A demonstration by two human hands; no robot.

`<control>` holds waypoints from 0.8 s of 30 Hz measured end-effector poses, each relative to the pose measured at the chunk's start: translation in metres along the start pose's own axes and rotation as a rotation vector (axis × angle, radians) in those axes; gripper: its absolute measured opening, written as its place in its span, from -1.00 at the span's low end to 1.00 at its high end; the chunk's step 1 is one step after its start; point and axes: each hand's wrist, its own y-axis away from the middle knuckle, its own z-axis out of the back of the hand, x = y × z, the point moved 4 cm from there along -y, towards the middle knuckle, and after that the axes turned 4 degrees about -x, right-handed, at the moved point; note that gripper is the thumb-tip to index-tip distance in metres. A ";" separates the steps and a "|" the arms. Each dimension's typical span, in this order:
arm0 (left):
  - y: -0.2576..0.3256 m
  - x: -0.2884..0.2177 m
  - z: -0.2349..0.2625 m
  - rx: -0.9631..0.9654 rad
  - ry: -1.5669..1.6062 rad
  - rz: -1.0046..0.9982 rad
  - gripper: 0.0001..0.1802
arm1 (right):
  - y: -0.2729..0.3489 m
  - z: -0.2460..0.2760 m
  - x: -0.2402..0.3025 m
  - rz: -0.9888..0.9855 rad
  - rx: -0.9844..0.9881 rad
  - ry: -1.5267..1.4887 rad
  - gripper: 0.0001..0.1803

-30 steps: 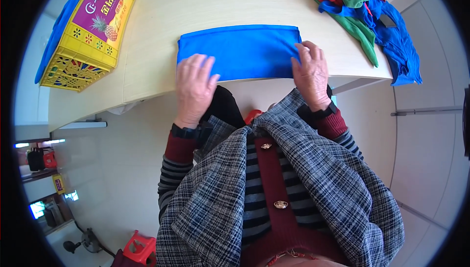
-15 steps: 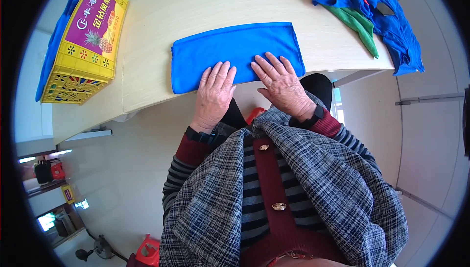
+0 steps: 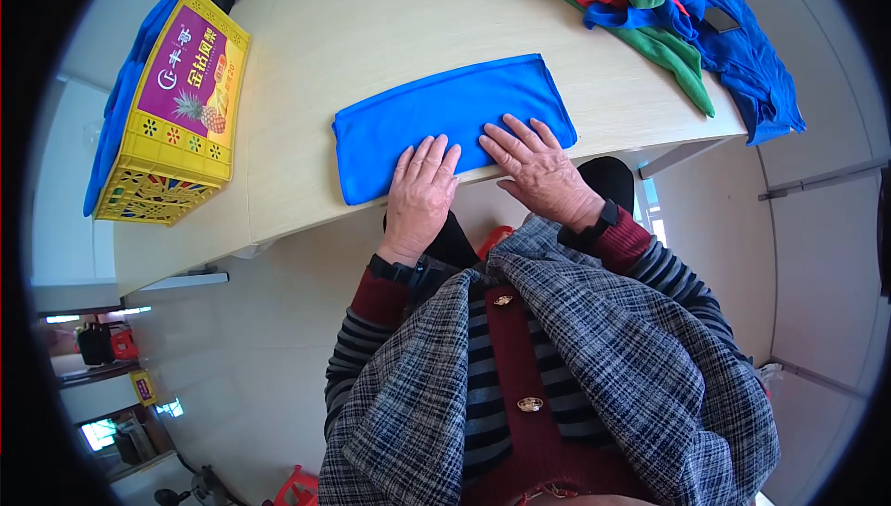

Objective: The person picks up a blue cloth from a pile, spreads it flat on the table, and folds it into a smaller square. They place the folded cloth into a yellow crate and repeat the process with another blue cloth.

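A blue cloth (image 3: 436,107), folded into a flat rectangle, lies along the front edge of the table. The fingers of my left hand (image 3: 422,192) rest flat on its near edge, a little left of its middle. My right hand (image 3: 543,167) lies on the cloth's near right part, fingers outstretched and slightly spread. Neither hand grips anything; both press on the fabric from above. The palms reach back over the table's front edge.
On the left stands a yellow plastic crate (image 3: 167,149) with a purple panel and blue cloth over its far side. A heap of blue, green and red cloths (image 3: 650,5) lies at the back right, partly hanging over the edge. Pale table (image 3: 316,32) underneath.
The view has shifted slightly, so the table and crate sit a little differently in the picture. Both hands stay flat on the folded blue cloth, which keeps its shape.
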 end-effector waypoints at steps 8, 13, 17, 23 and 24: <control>-0.006 -0.007 0.000 0.022 0.063 0.011 -0.40 | -0.013 0.010 0.017 -0.030 0.001 -0.059 -0.15; 0.004 -0.001 0.008 0.058 0.074 0.054 -0.42 | -0.008 -0.004 0.010 -0.028 0.026 -0.024 -0.16; 0.029 0.030 0.021 0.056 -0.023 0.158 -0.44 | 0.008 0.006 -0.018 -0.095 -0.013 0.032 -0.15; 0.064 0.068 0.034 0.044 -0.051 0.326 -0.47 | 0.034 0.020 -0.049 -0.227 -0.037 0.083 -0.14; 0.070 0.074 0.038 0.059 -0.096 0.358 -0.47 | 0.036 0.022 -0.051 -0.256 -0.024 0.082 -0.15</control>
